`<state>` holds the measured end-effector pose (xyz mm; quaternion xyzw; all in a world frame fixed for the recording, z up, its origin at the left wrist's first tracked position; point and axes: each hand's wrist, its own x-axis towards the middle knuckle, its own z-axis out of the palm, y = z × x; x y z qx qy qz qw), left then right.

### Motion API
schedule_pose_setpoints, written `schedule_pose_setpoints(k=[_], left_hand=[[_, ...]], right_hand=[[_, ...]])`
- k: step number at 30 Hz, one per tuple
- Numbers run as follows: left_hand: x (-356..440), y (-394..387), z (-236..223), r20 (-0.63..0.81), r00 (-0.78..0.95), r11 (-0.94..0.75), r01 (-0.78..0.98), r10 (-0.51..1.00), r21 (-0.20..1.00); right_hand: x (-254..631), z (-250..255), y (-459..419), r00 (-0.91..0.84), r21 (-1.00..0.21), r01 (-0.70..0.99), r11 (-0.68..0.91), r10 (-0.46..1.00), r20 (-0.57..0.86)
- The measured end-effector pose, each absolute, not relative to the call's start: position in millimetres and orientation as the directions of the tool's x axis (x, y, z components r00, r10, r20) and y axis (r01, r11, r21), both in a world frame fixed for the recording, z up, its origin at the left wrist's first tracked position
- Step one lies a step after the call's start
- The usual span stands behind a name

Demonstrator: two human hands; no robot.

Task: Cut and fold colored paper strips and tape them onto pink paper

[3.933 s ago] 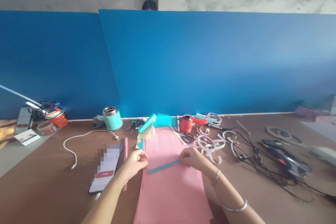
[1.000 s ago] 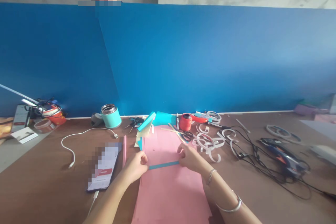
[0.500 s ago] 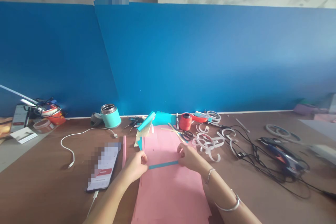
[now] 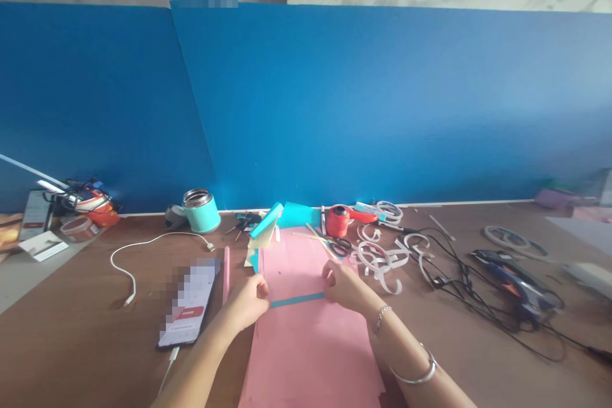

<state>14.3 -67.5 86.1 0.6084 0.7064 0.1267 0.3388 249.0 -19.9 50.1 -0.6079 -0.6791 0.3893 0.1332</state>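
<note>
A thin teal paper strip is stretched level between my two hands, just over a stack of pink paper sheets on the brown table. My left hand pinches the strip's left end with closed fingers. My right hand pinches its right end, fingers curled; bangles sit on that wrist. A narrow pink strip lies left of the stack, beside a phone.
Behind the stack lie teal paper pieces, scissors, a red tape dispenser and white paper curls. A teal tin and white cable sit left; a glue gun with black cords right. Another person shows above the blue partition.
Since 3.9 s ago the strip went from slanted to level, with my left hand now gripping its left end. Over the last second my hands have held still. A person's head rose behind the partition.
</note>
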Motion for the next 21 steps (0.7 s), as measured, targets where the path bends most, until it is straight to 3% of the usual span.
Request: schedule_pose_setpoints(k=[21], left_hand=[[11.8,-65.3,78.9,-0.346,-0.029,0.238,0.777,0.938,0.582]], right_hand=[[246.7,52.3,-20.6,-0.227,-0.686,0.726,-0.036,0.93,-0.289]])
